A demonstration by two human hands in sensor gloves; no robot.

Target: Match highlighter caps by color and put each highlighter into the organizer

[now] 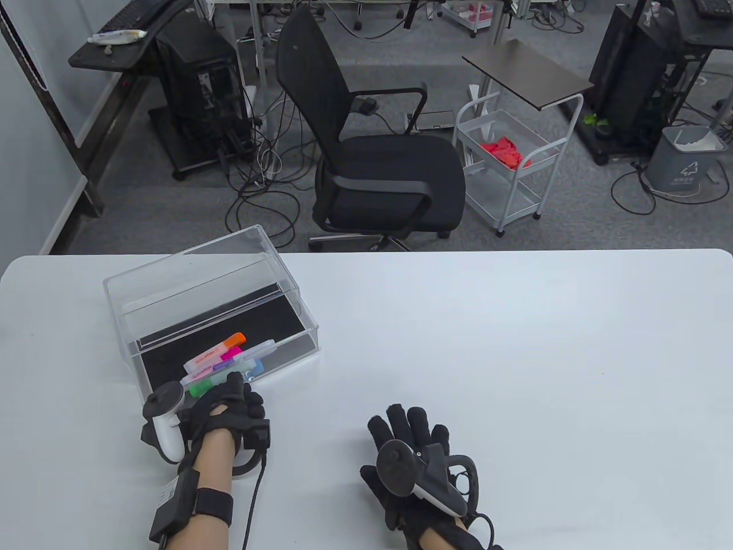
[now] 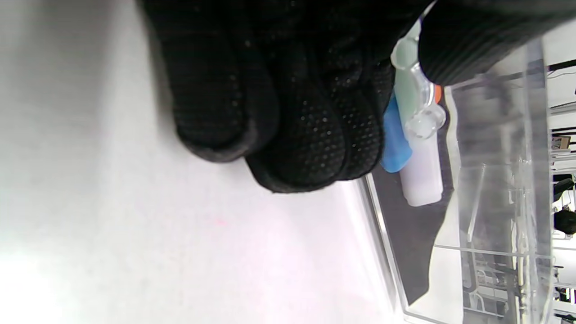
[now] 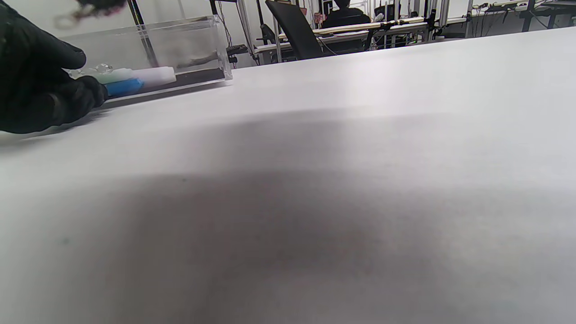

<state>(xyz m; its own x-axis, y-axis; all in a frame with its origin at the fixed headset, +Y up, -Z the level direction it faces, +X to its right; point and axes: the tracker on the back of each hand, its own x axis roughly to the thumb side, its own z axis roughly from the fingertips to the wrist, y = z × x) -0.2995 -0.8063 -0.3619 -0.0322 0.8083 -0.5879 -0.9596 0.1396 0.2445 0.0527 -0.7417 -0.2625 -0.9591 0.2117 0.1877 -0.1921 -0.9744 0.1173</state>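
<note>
The clear acrylic organizer (image 1: 172,275) with a black liner stands at the table's left. Several capped highlighters lie in its front part: orange cap (image 1: 234,340), pink (image 1: 231,354) and blue (image 1: 257,369). My left hand (image 1: 240,395) sits at the organizer's front edge, fingers curled, thumb and fingers pinching a white highlighter with a green end (image 1: 200,389). In the left wrist view its clear-capped green part (image 2: 411,85) pokes out past my fingers (image 2: 306,135), next to the blue cap (image 2: 395,144). My right hand (image 1: 408,427) lies flat on the table, fingers spread, holding nothing.
The white table (image 1: 515,355) stretches right of the organizer. Beyond the far edge stand a black office chair (image 1: 378,166) and a white cart (image 1: 509,166). In the right wrist view the organizer (image 3: 180,40) and my left hand (image 3: 40,90) show at far left.
</note>
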